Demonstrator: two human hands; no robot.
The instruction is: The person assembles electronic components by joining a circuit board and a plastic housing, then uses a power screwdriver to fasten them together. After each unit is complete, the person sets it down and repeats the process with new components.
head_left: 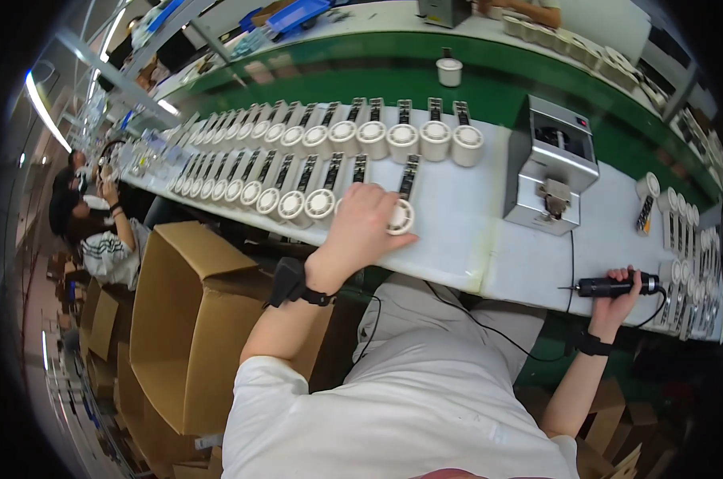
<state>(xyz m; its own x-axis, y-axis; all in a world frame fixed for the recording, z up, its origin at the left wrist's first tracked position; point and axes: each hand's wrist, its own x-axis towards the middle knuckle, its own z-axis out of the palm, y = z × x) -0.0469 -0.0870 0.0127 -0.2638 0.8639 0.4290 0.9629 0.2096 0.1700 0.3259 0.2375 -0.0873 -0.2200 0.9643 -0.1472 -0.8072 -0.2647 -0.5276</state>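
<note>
My left hand point(365, 223) is closed around a white round-headed device point(402, 217) at the front edge of the near row, its thumb below the head. This device has a dark strip standing out behind its head. Beside it, another strip's round head is hidden under my fingers. Several more such devices point(321, 203) run off to the left in the same row. My right hand point(617, 297) is wrapped around a black electric screwdriver point(605, 287), held level near the table's right front edge with its thin bit pointing left.
Behind the near row stands a second row of white devices point(403, 142). A silver box-shaped machine point(551, 164) stands right of centre. More devices point(679, 231) crowd the right end. One sits on the green conveyor point(314, 80). Open cardboard boxes point(190, 319) are at lower left. A black cable point(489, 334) crosses my lap.
</note>
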